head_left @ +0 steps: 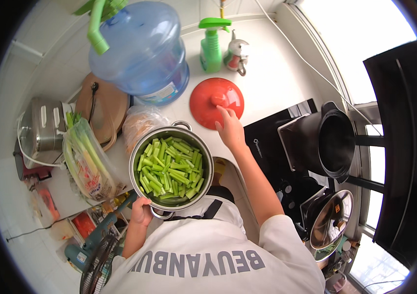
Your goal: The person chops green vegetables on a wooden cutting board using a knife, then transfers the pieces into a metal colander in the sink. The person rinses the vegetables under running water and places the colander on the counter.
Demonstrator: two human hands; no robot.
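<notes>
Fingers [224,116] of the right hand [230,130] outstretched and loose, tips resting on the near edge of a red domed lid [208,105] lying on the white counter [272,78] — touching, not clasping, its knob [216,97] untouched just beyond the fingertips. Left hand [141,211] curled tight round the near handle of a steel pot [140,152], held up close to the chest, between body and counter. Pot filled almost to the rim with cut green celery sticks [170,169]; far handle [182,124] pointing toward the counter's middle.

Just left of the pot: a clear bag of leafy green stalks [87,161] lying on its side, and a second, knotted bag with something orange-brown inside [140,125]. Behind those, a round wooden board [105,105] partly under a large blue water jug [142,49] fitted with a green pump. Further back on the counter, a green spray bottle [211,46] beside a small metal kettle [238,55]. Far left, a steel appliance [42,128] with a white cord.

Right of the outstretched arm — a black hob [272,142] carrying a dark deep pot [328,142], open at the top; lower down, a glass pan lid [331,218]. Bottom left, a teal fan [98,255] standing near the floor
</notes>
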